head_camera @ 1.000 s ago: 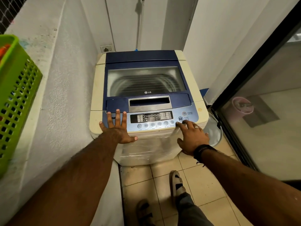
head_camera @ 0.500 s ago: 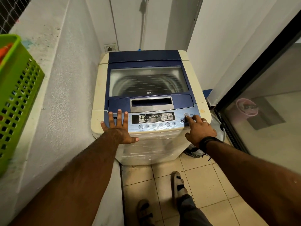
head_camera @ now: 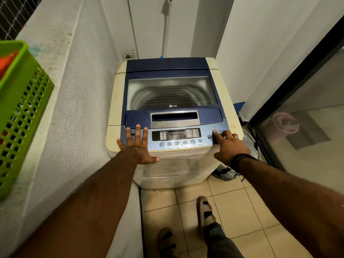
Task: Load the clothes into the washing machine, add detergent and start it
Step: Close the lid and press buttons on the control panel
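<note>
A cream and blue top-loading washing machine stands in the corner with its glass lid closed. The drum shows dimly through the glass, and I cannot tell what is inside. My left hand rests flat, fingers spread, on the left end of the control panel. The index finger of my right hand presses the round power button at the panel's right end, just above the start/pause button. No detergent is in view.
A green plastic basket with something orange in it sits on the white ledge at left. A wall socket is behind the machine. A glass sliding door runs along the right. A shoe lies beside the machine.
My right hand has moved up from the start/pause button to the power button. My left hand has stayed flat on the panel.
</note>
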